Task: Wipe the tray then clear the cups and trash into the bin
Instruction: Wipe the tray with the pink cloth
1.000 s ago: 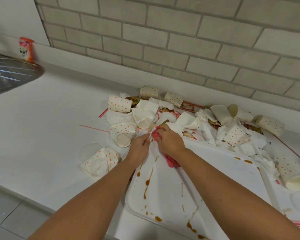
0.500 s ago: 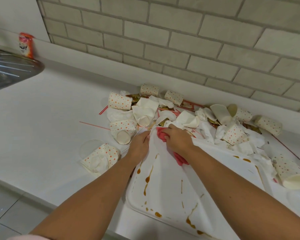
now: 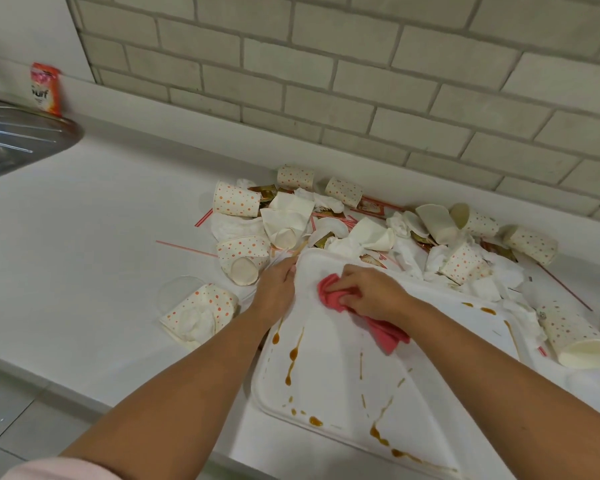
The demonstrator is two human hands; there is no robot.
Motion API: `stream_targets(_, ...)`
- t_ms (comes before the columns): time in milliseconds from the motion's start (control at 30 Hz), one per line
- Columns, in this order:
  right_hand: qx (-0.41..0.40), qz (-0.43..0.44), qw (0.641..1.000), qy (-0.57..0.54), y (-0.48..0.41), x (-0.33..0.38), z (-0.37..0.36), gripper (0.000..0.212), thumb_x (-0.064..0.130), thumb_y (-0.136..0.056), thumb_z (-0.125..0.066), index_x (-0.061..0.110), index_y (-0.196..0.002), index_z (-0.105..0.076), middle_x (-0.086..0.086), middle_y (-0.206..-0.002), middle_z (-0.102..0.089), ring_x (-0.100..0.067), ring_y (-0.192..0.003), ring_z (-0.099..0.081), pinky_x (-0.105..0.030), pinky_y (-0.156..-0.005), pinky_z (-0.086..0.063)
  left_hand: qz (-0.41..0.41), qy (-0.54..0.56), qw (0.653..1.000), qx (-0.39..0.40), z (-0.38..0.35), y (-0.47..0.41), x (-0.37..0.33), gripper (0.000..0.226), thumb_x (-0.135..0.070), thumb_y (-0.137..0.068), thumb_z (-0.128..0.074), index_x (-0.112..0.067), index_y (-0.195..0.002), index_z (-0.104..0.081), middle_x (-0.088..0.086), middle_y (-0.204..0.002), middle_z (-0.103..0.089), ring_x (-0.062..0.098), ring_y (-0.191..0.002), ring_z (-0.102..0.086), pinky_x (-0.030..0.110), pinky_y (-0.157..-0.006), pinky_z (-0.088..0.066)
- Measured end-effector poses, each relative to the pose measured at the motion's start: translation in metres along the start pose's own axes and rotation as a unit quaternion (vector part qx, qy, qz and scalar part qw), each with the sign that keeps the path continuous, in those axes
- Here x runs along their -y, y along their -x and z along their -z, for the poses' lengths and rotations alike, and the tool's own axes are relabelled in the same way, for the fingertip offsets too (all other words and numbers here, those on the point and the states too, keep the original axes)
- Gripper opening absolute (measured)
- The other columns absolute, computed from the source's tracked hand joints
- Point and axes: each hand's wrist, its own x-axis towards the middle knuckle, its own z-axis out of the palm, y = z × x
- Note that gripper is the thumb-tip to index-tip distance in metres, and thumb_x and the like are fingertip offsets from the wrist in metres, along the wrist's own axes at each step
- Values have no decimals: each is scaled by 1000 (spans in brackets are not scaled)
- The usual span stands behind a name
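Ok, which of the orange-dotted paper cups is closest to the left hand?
The orange-dotted paper cup lying on its side with one round end toward the camera, right beside the left hand; the others lie farther off.

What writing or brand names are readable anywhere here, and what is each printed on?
"Surf": on the red packet standing against the wall by the metal sink.
Print on the red and white sachet among the trash: too blurred to read.
The paper cups: orange dots only, no words.
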Motion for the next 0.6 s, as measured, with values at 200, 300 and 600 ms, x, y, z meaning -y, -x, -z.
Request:
stream_targets(200, -86, -51, 993, 57, -23, 6, -20, 33, 14, -95, -44, 24, -122, -61, -2, -112, -50, -26, -103, -56, -36, -82, -46, 16, 22, 1000, 7, 1, 0, 0, 36, -4, -99, -34, -8, -126, -58, 7, -123, -62, 18, -114, -55, 14, -89, -35)
stream_targets(300, -93, 8, 993, 69, -23, 34, -34, 33, 16, -96, -44, 23, -124, -59, -1, -118, -48, -26, -100, -57, -33, -74, -44, 22, 46, 999, 4, 0, 1, 0, 35, -4, -99, -34, -6, -122, -59, 13, -115, -65, 24, -105, -60, 27, -93, -45)
stream_targets(600, 56, 106, 992, -32, 23, 30, -22, 34, 16, -91, -57, 28, -122, -63, 1, -113, -54, -12, -101, -54, -29, -88, -44, 6, 25, 1000, -3, 1, 3, -1, 36, -3, -98, -34, -5, -127, -56, 10, -128, -59, 21, -121, -52, 18, -98, -35)
